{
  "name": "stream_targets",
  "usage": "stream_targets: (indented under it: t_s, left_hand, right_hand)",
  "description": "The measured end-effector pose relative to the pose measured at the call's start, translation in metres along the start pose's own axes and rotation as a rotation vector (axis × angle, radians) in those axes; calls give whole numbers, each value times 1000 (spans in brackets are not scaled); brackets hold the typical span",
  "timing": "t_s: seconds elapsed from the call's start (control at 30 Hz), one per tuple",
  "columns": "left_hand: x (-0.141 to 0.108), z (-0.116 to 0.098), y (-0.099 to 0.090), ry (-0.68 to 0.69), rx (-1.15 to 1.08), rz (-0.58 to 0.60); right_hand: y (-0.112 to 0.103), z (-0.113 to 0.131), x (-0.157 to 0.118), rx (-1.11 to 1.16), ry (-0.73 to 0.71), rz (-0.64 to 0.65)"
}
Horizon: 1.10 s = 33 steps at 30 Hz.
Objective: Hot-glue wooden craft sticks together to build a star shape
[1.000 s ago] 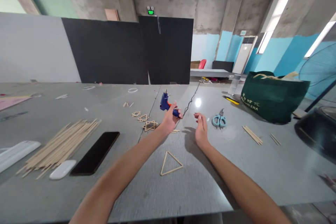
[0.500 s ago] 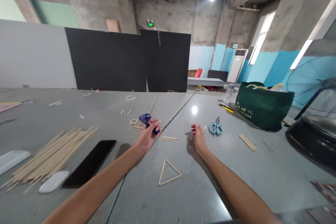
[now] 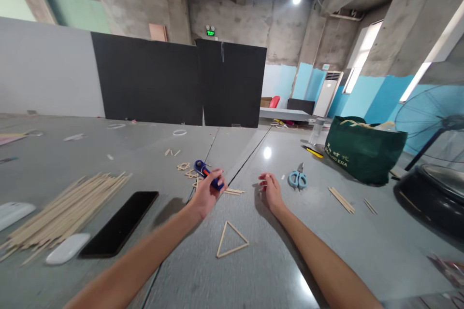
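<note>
In my left hand [image 3: 207, 195] is a dark blue glue gun [image 3: 200, 168] with an orange part, its handle wrapped by my fingers. Behind it lie small star shapes made of sticks [image 3: 183, 166], partly covered by the tool and hand. My right hand [image 3: 271, 189] rests near the table, fingers loosely bent and apart, with nothing in them. Between my forearms a triangle of thin wooden sticks [image 3: 232, 253] lies flat. A few short sticks [image 3: 235, 192] are just right of my left hand. Light blue scissors [image 3: 297, 178] lie right of my right hand.
To the left are a pile of wooden sticks [image 3: 72, 207], a black phone [image 3: 119, 224] and a white mouse-shaped object [image 3: 68, 249]. On the right lie more sticks [image 3: 341, 200], a yellow cutter [image 3: 312, 151], a green bag [image 3: 364, 152] and a black fan [image 3: 431, 198].
The glue gun in my left hand has turned and come slightly lower, showing more of the stick shapes behind it. My right hand has shifted slightly left.
</note>
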State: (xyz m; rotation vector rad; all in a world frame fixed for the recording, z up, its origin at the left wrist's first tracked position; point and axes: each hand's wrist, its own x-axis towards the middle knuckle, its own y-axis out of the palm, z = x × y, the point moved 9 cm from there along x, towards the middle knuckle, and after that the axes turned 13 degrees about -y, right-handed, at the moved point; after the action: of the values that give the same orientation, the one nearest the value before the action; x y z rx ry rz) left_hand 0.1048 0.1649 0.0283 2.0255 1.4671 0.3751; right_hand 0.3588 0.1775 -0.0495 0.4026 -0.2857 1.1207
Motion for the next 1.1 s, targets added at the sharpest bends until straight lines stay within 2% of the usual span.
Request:
stream_targets:
  t_s: [0.23,0.37,0.47,0.63,0.8,1.0,1.1]
  left_hand:
    - [-8,10,7,-33,-7,0]
    - [-8,-2,-2,21,23,-27]
    - [-5,-22,-14,92,54,-65]
    - [2,-57,-36,213,72,-138]
    - [6,-83,-47,294,54,-164]
    - [4,-99,-63,305,18,-196]
    - [9,-102,-65,289,-2,-184]
  right_hand:
    - [27,13,-9,99,15,234]
    - [31,18,-11,90,-1,286]
    - [28,24,-10,63,-38,265]
    - [14,34,-6,-16,-116,158]
    - [6,19,-1,-39,-14,110]
    - [5,8,0,-24,74,108]
    - [5,8,-1,-22,87,109]
